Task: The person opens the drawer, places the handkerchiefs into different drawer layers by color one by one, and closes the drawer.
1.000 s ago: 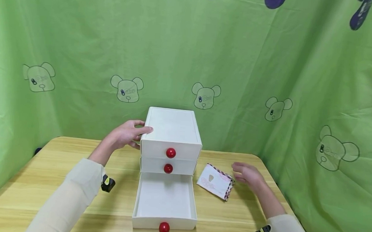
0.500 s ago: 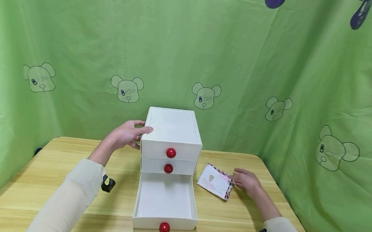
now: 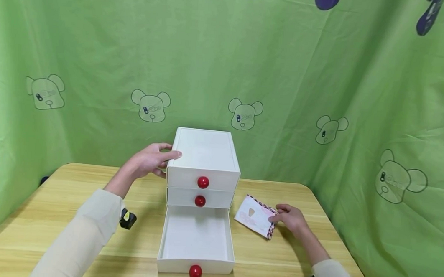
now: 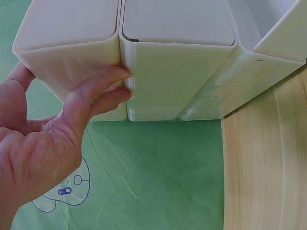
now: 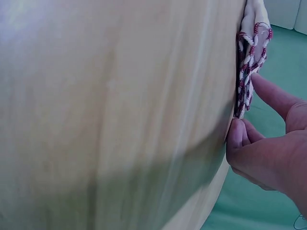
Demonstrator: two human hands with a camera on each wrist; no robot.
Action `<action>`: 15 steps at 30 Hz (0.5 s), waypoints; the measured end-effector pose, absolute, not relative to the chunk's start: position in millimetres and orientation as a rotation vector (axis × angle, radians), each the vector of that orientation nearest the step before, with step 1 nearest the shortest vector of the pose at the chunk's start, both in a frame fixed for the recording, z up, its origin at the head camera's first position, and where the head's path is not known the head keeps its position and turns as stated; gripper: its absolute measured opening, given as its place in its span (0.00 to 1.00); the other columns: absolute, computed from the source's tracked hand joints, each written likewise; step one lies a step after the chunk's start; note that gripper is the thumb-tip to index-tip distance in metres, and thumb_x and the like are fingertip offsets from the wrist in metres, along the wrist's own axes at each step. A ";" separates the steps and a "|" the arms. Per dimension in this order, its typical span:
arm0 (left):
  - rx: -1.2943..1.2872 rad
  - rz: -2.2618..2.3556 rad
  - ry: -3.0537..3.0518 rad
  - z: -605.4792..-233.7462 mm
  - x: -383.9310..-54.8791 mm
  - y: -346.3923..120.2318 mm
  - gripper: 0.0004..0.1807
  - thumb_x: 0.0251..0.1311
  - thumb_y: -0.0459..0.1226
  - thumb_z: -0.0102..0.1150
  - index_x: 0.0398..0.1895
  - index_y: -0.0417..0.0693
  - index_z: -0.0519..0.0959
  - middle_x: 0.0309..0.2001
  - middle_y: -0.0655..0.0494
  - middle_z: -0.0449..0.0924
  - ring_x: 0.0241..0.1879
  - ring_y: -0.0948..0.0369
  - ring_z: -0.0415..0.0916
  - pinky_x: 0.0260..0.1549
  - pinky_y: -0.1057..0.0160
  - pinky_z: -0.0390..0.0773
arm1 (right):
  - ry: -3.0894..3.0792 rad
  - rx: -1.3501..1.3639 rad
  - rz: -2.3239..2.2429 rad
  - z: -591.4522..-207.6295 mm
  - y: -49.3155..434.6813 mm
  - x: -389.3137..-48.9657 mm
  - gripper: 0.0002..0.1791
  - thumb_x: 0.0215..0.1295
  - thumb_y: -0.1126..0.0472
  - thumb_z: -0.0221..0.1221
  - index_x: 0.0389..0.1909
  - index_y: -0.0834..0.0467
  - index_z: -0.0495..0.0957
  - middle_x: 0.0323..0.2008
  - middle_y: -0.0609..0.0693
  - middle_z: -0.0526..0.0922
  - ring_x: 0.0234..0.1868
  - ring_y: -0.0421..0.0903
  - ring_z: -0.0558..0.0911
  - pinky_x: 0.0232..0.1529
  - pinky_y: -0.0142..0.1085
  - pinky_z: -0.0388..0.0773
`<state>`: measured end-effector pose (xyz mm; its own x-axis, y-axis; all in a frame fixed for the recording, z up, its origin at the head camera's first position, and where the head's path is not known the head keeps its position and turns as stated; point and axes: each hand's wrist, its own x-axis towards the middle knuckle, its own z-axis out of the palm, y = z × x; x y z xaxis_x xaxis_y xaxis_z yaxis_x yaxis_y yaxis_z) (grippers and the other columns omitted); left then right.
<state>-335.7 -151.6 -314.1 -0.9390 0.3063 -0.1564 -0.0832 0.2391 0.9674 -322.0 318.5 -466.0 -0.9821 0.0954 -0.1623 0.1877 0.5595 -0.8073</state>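
Observation:
A white drawer cabinet stands mid-table, its lowest drawer pulled out with nothing in it. The two upper drawers are closed. My left hand holds the cabinet's left side, thumb on the top edge; in the left wrist view, the fingertips press the side wall. To the cabinet's right lies a folded white cloth with a red-and-white checked hem. My right hand pinches its right edge: the thumb is on top, and the fingertips are curled at the hem, close to the tabletop.
Each drawer has a round red knob, the lowest one near the table's front. The wooden table extends on both sides of the cabinet. A green curtain with bear prints hangs behind and along the sides.
My right hand has moved left from beside the cloth onto its right edge, with the thumb now on top. The left hand, cabinet and cloth have stayed in place.

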 end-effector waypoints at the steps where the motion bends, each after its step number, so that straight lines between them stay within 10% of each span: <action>1: 0.208 1.750 2.204 -314.2 -335.8 -151.7 0.47 0.61 0.49 0.60 0.74 0.42 0.45 0.55 0.37 0.74 0.44 0.50 0.80 0.41 0.52 0.84 | 2.698 0.240 -1.399 -466.8 318.4 -322.1 0.42 0.46 0.59 0.72 0.64 0.65 0.67 0.61 0.66 0.70 0.60 0.62 0.69 0.64 0.55 0.65; 15: 0.212 1.760 2.200 -312.4 -333.8 -151.4 0.46 0.61 0.49 0.60 0.74 0.41 0.46 0.55 0.37 0.74 0.43 0.50 0.80 0.41 0.51 0.84 | 2.798 0.218 -1.306 -468.8 315.3 -321.6 0.35 0.45 0.61 0.72 0.56 0.66 0.73 0.49 0.61 0.75 0.49 0.54 0.73 0.50 0.43 0.73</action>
